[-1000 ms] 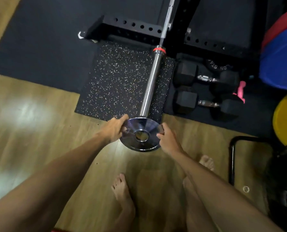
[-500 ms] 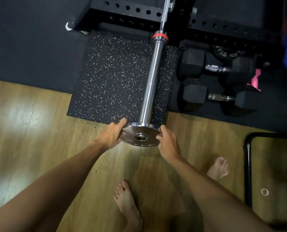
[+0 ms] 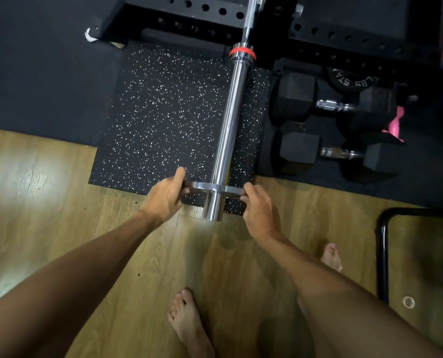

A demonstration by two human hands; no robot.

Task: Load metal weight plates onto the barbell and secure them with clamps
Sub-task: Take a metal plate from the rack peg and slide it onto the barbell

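Note:
A chrome barbell sleeve (image 3: 229,120) runs from a red collar ring at the top down toward me, its end sticking out over the wooden floor. A small shiny metal weight plate (image 3: 205,187) sits on the sleeve a short way in from the end, seen edge-on. My left hand (image 3: 165,196) grips the plate's left rim and my right hand (image 3: 258,209) grips its right rim. No clamp is visible.
A black rack frame (image 3: 189,11) with holes crosses the top. Two black hex dumbbells (image 3: 334,105) lie right of the sleeve beside a pink object (image 3: 394,122). A speckled rubber mat (image 3: 163,117) lies under the bar. A black tube frame (image 3: 382,254) stands at right. My bare feet are below.
The plate has gone from facing the sleeve's end to being threaded onto it; the sleeve tip now pokes out on my side. Both hands moved forward with it.

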